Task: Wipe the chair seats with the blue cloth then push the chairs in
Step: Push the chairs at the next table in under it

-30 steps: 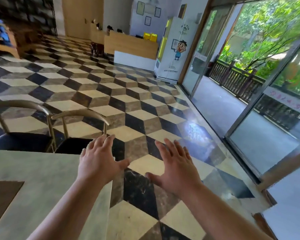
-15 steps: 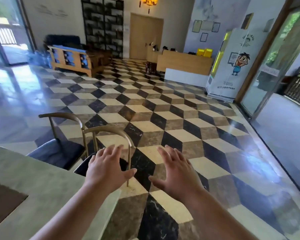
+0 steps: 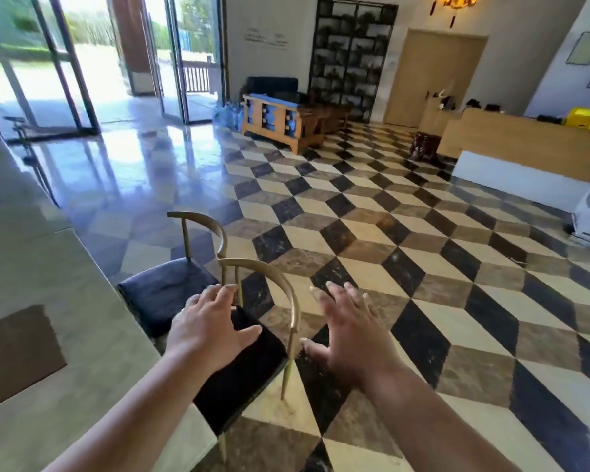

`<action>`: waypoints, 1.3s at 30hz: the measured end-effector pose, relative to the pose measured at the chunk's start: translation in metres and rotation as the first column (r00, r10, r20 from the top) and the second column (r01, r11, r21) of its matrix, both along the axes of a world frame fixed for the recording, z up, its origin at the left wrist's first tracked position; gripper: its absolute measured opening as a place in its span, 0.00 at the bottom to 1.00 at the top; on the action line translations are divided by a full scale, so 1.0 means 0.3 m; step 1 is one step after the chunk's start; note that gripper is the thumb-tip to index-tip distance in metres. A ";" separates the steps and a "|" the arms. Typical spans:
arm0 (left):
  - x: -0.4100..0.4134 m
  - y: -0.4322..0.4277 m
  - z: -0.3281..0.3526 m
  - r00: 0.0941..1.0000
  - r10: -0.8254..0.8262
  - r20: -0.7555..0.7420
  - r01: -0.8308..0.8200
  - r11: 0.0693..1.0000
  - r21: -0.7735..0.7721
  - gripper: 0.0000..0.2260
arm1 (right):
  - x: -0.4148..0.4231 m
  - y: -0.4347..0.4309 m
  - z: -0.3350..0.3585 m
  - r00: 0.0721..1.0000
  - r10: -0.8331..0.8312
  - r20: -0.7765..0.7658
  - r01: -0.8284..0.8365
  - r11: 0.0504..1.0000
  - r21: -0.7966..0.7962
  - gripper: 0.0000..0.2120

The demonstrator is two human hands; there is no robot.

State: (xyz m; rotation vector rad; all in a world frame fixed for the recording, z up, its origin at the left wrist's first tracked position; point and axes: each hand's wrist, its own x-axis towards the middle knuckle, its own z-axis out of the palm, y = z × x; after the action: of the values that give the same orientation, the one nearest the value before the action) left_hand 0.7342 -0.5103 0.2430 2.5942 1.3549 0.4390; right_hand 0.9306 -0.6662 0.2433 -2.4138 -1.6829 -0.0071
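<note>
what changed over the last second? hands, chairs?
The view swung left, so the near chair and far chair show more fully. The left hand came over the near chair's seat; the right hand is beside its backrest. Unchanged: both hands open, empty; chairs by the table.

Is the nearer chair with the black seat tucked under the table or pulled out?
Pulled out. The nearer brass-framed chair shows most of its black seat clear of the pale stone table, backrest well off the edge.

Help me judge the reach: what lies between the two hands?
In the head view, the near chair's curved backrest passes between the left hand and the right hand, over patterned floor. Both hands are open.
</note>
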 end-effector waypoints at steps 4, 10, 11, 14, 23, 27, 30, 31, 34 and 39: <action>0.307 0.193 -0.025 0.997 0.047 0.068 -0.046 0.999 -0.027 0.41 | 0.313 0.200 0.006 0.999 0.044 0.030 -0.042 0.998 -0.041 0.41; 0.721 0.397 0.027 0.995 0.066 0.074 -0.058 0.992 -0.109 0.40 | 0.756 0.426 0.093 0.993 0.108 0.040 -0.104 0.989 -0.103 0.39; 0.778 0.429 0.044 0.995 0.073 0.074 -0.065 0.993 -0.103 0.40 | 0.821 0.466 0.110 0.991 0.124 0.043 -0.120 0.990 -0.080 0.39; 0.941 0.542 0.093 0.991 0.102 0.083 -0.097 0.993 -0.066 0.41 | 0.999 0.595 0.144 0.981 0.184 0.068 -0.183 0.983 -0.010 0.39; 1.285 0.779 0.109 0.915 0.381 0.131 -0.381 0.924 -0.024 0.38 | 1.438 1.098 0.134 0.867 0.482 0.122 -0.492 0.868 0.068 0.40; 1.355 0.794 0.085 0.818 0.564 0.113 -0.552 0.825 -0.123 0.35 | 1.552 1.315 0.135 0.746 0.659 0.096 -0.661 0.750 -0.012 0.41; 1.364 0.811 0.052 0.743 0.670 0.019 -0.658 0.734 -0.168 0.39 | 1.558 1.489 0.129 0.643 0.759 0.104 -0.759 0.649 -0.043 0.39; 1.360 0.819 0.035 0.714 0.700 -0.014 -0.690 0.700 -0.185 0.40 | 1.543 1.545 0.118 0.605 0.790 0.102 -0.789 0.612 -0.056 0.39; 1.336 0.856 -0.034 0.624 0.779 -0.054 -0.765 0.596 -0.244 0.39 | 1.467 1.698 0.059 0.477 0.872 0.111 -0.869 0.486 -0.087 0.37; 1.267 0.988 -0.177 0.473 0.881 -0.022 -0.845 0.447 -0.293 0.36 | 1.290 1.924 -0.104 0.258 0.958 0.123 -0.946 0.276 -0.168 0.37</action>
State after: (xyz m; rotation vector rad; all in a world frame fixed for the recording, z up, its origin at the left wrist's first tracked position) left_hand 1.1142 -0.2139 0.1898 1.3983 2.4284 0.4865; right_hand 1.3175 -0.0890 0.2121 -0.9673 -2.9918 -0.0214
